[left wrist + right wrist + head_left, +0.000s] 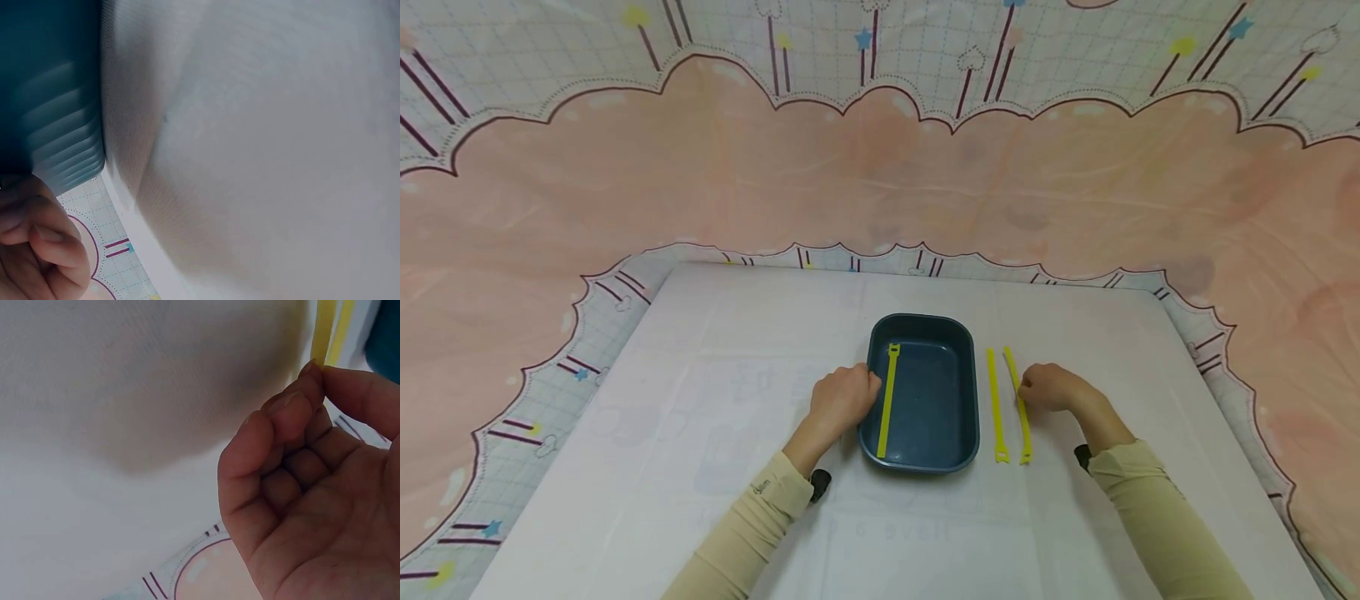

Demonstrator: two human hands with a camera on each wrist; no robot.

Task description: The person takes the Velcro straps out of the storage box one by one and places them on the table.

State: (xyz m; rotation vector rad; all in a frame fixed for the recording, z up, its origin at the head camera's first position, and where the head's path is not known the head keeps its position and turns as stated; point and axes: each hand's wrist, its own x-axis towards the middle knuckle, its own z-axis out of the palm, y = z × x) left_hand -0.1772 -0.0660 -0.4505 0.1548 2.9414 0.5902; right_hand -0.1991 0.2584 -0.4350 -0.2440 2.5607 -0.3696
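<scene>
So the biggest thing here is a patterned cloth (925, 183), peachy with a wavy dark outline and pale grid bits, on the far side and round the left and right of a white bench (760, 308). Two tan sleeves come in from the near side, left sleeve (745, 517) and right sleeve (1165, 517). Then there's a dark blue tub (928, 417) sitting upright mid-bench, rounded corners and all.

Hands: the left hand (844, 395) has its fingers curled in and grips the tub's left rim. The right hand (1054, 388) is off to the right of the tub, thumb and fingertip pinched together on a yellow strip (1024, 429), other fingers bent. Can't tell if that strip is lifted at all.

Another strip (996, 406) lies just left of it, between it and the tub, wider tip at the near end. A third strip (888, 404) is inside the tub along the left side, wider tip at the far end. Smallest: a black gadget (821, 485) by the left cuff.
</scene>
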